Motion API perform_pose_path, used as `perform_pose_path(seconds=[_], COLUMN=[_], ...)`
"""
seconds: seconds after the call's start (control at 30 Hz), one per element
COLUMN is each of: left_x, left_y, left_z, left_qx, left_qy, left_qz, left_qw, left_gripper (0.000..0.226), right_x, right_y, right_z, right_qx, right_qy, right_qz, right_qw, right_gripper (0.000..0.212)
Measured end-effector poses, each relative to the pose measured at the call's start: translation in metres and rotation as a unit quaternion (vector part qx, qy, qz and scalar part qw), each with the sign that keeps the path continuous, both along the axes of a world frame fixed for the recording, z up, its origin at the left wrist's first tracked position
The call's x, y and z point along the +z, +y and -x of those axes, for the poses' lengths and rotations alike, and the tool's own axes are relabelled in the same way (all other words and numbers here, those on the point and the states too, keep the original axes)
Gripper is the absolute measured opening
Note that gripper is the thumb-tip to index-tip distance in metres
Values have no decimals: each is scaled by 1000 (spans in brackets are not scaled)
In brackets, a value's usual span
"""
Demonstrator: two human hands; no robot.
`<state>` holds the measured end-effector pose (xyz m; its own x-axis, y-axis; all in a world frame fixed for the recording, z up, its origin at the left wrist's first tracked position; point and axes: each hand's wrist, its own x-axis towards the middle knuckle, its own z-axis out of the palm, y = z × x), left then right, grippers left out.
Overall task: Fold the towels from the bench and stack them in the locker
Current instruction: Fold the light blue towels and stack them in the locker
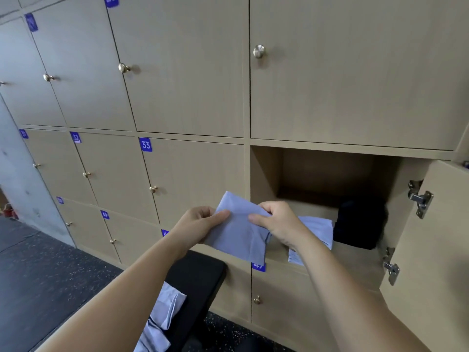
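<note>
Placement step is judged to be in hand. A folded towel (238,232), pale blue, is held in the air just left of the open locker (266,174), level with its lower edge and not yet inside it.

Left hand (200,224) pinches the towel's left edge, with the thumb on the near face and the fingers curled behind. Right hand (279,222) grips the right edge, with the thumb on the near face and the fingers curled over the top. The towel lies between the two hands, tilted, and its lower corner hangs free.

Inside the locker, a stack of folded towels (317,229) rests on the floor near the front lip, partly hidden by the right forearm. A dark item (360,222) sits just to the right of the stack; what it is cannot be told. The locker door (436,250) stands swung out to the right.

The next move calls for carrying the towel rightward and in through the opening. It must then be lowered flat and square on the stack without dragging the fold open, and kept off the dark item.

Loose towels (162,316) lie on the black table (200,275) below, so more folding appears outstanding.
</note>
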<state>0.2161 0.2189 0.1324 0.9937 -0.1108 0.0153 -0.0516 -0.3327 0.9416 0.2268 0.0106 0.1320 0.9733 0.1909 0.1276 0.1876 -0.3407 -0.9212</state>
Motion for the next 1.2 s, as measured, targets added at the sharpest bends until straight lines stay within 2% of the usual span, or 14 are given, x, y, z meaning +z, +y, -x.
perform_pose_path(seconds=[0.07, 0.13, 0.2, 0.3, 0.4, 0.5, 0.6, 0.73, 0.83, 0.9, 1.0, 1.07, 1.13, 1.2], left_x=[-1, -3, -5, -14, -25, -38, -52, -70, -82, -89, -98, -106, -117, -129], left_y=[-13, -27, -37, -47, -60, -75, -84, -90, -98, -105, -112, -115, -118, -122], left_z=[-2, -5, -6, -9, -7, -4, -6, -16, -22, -27, -33, -40, -49, -61], left_qx=[29, 73, 113, 156, 178, 171, 166, 168, 158, 144, 112, 80, 62, 60], left_qy=[-15, -50, -73, -85, -100, -106, -80, 10, 101, 113, 122, 147, 166, 168], left_qz=[-59, -83, -66, -13, 10, 31, 49, 93, 175, 166, 142, 159, 156, 137], left_qw=[998, 993, 989, 984, 979, 979, 982, 981, 966, 969, 976, 973, 972, 974], left_gripper=[51, 51, 47, 54, 54, 54, 61, 57, 61, 57, 58, 45, 30, 30], right_x=[1, 1, -1, -6, -20, -47, -65, -74, -82, -90, -101, -107, -116, -128], right_y=[1, 1, -1, -6, -5, 0, 0, -9, -17, -25, -42, -59, -78, -96], right_z=[1, 5, 8, 18, 21, 13, 11, 14, 12, 9, 3, -3, -11, -17], right_qx=[8, 1, -47, -145, -179, -265, -333, -342, -338, -338, -357, -372, -359, -339], right_qy=[-6, -9, 10, 112, 175, 133, 56, -27, -21, -17, -16, 1, 48, 101], right_qz=[14, 2, -68, -161, -158, -92, -65, -135, -216, -230, -210, -186, -153, -113], right_qw=[1000, 1000, 997, 970, 955, 951, 939, 930, 916, 913, 910, 909, 919, 928], right_gripper=[28, 31, 34, 42, 53, 61, 47, 43, 44, 44, 45, 46, 42, 38])
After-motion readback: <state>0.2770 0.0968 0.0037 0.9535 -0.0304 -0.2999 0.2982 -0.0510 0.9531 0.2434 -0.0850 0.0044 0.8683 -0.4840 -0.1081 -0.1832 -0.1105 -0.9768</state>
